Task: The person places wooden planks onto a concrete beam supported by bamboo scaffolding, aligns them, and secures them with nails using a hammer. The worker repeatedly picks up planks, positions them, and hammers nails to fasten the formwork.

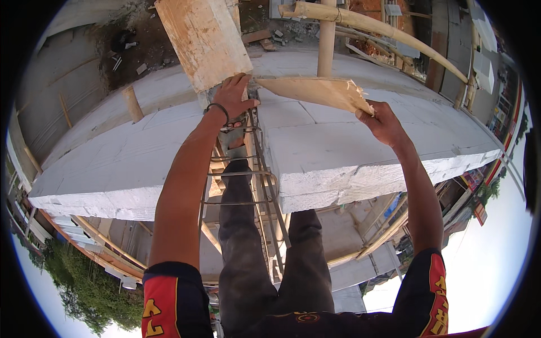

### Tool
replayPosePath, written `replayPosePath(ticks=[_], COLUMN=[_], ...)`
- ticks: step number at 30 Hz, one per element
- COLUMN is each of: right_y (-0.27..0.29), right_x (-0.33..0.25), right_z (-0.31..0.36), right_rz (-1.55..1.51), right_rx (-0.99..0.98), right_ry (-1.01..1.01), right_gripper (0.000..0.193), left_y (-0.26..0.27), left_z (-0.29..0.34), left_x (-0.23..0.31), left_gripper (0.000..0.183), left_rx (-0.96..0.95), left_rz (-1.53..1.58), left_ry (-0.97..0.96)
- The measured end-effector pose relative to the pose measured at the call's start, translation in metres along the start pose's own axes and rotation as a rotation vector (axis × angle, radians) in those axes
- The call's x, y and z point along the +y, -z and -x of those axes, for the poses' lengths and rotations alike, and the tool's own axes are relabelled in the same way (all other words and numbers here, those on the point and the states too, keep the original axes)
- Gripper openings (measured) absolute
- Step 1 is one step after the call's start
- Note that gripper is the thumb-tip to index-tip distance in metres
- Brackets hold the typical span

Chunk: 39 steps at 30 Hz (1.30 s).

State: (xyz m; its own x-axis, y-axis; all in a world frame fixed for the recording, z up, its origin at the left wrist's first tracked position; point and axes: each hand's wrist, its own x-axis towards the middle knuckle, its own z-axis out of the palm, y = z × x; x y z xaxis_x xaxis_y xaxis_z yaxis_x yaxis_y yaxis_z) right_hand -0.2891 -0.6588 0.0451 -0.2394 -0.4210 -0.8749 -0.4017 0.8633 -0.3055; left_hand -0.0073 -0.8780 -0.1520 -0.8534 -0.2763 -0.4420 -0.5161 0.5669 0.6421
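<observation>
My left hand point(234, 96) grips the lower edge of a wide, pale wooden plank point(203, 39) that stands up from the gap between two white block walls. A dark band circles that wrist. My right hand point(383, 121) holds the splintered end of a thinner wooden board point(315, 90), which lies across the top of the right wall point(360, 152). A steel rebar cage point(248, 169) runs down the gap below my left hand, and my dark-trousered legs stand against it.
The left white block wall point(107, 163) spreads out beside the gap. Bamboo scaffold poles point(366, 25) cross behind the right wall, one upright point(327, 39). A short wooden stake point(133, 104) sticks up at the left. Rubble lies beyond; buildings and trees are far below.
</observation>
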Motion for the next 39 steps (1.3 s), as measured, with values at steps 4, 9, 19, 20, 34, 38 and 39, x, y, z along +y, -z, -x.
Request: replayPosePath(ticks=[4,9,19,20,34,38,39], right_y=[0.035,-0.011,-0.251,-0.266,-0.307,-0.305,-0.304], right_x=[0.027,0.080,0.160,0.161,0.165,0.169,0.171], right_z=[0.091,0.202,0.299,0.288,0.198,0.194,0.194], right_rz=[-0.587,-1.323,-1.657,-1.545,-1.562,-1.610,-1.657], right_rx=[0.222,0.325,1.242,1.334,1.051,0.997,0.972], right_ry=[0.245,0.337,-0.660,-0.668,-1.791,-1.802,-1.783], right_gripper=[0.037,0.051,0.045,0.050,0.078,0.073,0.073], left_y=[0.035,0.081,0.013,0.001,-0.062,-0.073,-0.074], left_z=[-0.034,-0.060,-0.051,-0.051,-0.037,-0.031,-0.030], left_x=[0.049,0.129,0.342,0.356,0.415,0.419,0.419], left_gripper=[0.060,0.035,0.045,0.044,0.046,0.041,0.040], left_rx=[0.293,0.311,-0.041,-0.065,-0.110,-0.029,-0.024], left_rz=[0.069,0.070,-0.250,-0.250,-0.583,-0.735,-0.736], left_ry=[-0.250,-0.469,-0.945,-0.987,-1.140,-1.097,-1.101])
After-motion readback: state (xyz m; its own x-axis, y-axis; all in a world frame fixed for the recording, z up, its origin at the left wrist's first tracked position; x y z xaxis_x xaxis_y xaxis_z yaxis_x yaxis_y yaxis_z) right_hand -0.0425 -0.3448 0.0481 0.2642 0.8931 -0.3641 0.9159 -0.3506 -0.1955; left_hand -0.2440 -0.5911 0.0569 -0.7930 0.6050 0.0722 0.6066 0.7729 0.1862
